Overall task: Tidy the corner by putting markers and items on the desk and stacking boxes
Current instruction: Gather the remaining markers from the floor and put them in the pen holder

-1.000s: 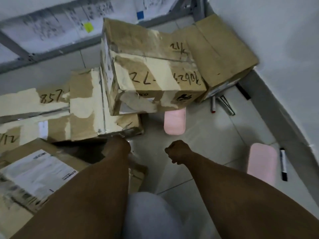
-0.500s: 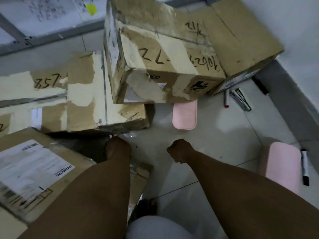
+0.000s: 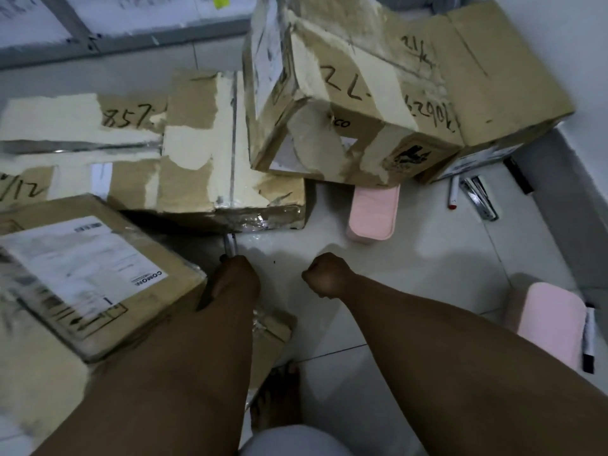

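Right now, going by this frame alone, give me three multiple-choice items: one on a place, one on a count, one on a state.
1. Where does the white marker with the red cap lie?
A. On the floor beside the plain brown cardboard box
B. On top of a box
C. In the right hand

2. How many pink oblong pads lie on the floor?
A. One
B. Two
C. Four

3. What is the right hand doing?
A. Lying flat on the floor
B. Curled into a fist, holding nothing visible
C. Gripping a box

Answers: 1 A, it lies on tile at that box's bottom edge. 2 B, one by the boxes, one near the wall. 3 B, the knuckles are bunched above bare tile.
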